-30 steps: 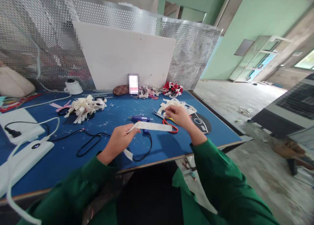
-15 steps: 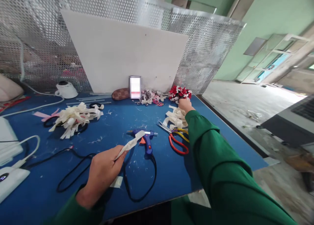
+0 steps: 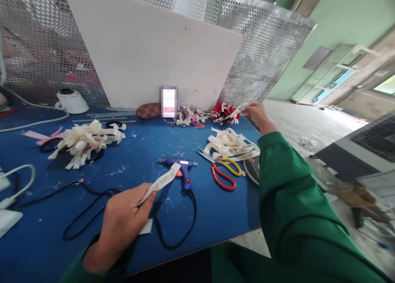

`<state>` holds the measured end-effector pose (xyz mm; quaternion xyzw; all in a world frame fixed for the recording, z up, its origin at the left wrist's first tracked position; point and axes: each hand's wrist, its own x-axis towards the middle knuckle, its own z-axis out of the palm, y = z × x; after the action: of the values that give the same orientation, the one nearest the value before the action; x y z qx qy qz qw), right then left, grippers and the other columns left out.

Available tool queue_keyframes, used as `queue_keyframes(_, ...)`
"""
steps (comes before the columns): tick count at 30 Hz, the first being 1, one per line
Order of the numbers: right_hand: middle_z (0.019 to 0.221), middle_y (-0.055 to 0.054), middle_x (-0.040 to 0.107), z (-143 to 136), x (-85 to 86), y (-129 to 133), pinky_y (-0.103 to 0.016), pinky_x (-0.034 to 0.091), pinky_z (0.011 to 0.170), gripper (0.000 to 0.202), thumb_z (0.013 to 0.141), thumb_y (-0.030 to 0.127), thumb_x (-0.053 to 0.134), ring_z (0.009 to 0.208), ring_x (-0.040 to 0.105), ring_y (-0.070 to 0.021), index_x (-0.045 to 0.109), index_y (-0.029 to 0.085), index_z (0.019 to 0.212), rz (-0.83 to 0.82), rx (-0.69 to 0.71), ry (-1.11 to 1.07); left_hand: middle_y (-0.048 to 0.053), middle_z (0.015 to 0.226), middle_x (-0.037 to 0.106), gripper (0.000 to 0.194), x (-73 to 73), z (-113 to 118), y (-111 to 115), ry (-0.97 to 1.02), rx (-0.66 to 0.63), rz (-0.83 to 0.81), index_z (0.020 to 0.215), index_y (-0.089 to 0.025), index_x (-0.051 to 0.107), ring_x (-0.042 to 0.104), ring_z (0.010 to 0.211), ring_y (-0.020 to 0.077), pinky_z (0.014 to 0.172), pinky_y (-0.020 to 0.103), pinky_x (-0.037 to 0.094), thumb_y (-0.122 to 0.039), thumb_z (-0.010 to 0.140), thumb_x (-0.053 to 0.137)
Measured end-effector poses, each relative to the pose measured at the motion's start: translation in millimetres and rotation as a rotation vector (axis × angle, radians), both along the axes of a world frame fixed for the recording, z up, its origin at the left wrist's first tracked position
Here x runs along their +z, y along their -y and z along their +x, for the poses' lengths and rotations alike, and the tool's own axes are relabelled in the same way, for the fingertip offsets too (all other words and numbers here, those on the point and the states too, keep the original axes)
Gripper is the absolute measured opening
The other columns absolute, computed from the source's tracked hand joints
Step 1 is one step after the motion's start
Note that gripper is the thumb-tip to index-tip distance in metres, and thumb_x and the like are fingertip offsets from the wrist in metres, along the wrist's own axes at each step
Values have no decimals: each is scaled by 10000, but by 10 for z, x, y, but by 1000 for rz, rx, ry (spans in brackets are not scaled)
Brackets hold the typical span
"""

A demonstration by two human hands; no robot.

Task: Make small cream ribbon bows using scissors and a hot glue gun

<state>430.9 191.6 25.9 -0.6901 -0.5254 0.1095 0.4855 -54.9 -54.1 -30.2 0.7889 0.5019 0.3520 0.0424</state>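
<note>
Presently, pinching near and far.
Near left, the left hand pinches a printed cream fabric ribbon before the blue plastic glue gun; far right, the right hand pinches a white strip beside red-and-white bows.

Dial centre: glue gun, lying on table. Scissors are lying at 3 o'clock, ribbon pile at 2, right hand hovering beyond it. Far bow pile is sitting at 1, near bow pile at 10, mug standing behind. Phone is standing at 12, board behind. Left hand is holding strip at 8.
</note>
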Motion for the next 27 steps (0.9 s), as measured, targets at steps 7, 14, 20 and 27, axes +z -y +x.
queue_keyframes(7,661,5,667,-128,320,387,-201,514,589,157,831,167,635,618,667,-109,515,186,731,164,-16,-322,-43,532,596,349,-21,-15,14,25,15,-25,702,-216,687,552,483,113,514,234,345,-369,965,515)
queue_keyframes(14,605,27,603,-246,696,878,-221,496,540,149,886,128,517,566,639,-118,495,209,762,391,-56,-495,-40,535,563,346,-18,-3,29,55,34,-17,719,-201,695,496,475,107,530,234,330,-368,958,507)
queue_keyframes(20,565,46,519,-208,908,1384,-241,431,528,149,870,103,450,534,592,-107,481,214,776,489,-118,-557,-24,560,560,372,2,4,31,70,87,-50,715,-204,686,508,544,129,569,240,336,-404,952,480)
queue_keyframes(27,672,20,572,84,738,1753,-242,433,551,117,802,96,438,587,634,-102,487,201,785,483,-293,-631,-15,577,576,371,-29,7,14,72,114,-15,708,-191,680,490,557,125,583,247,333,-408,956,510)
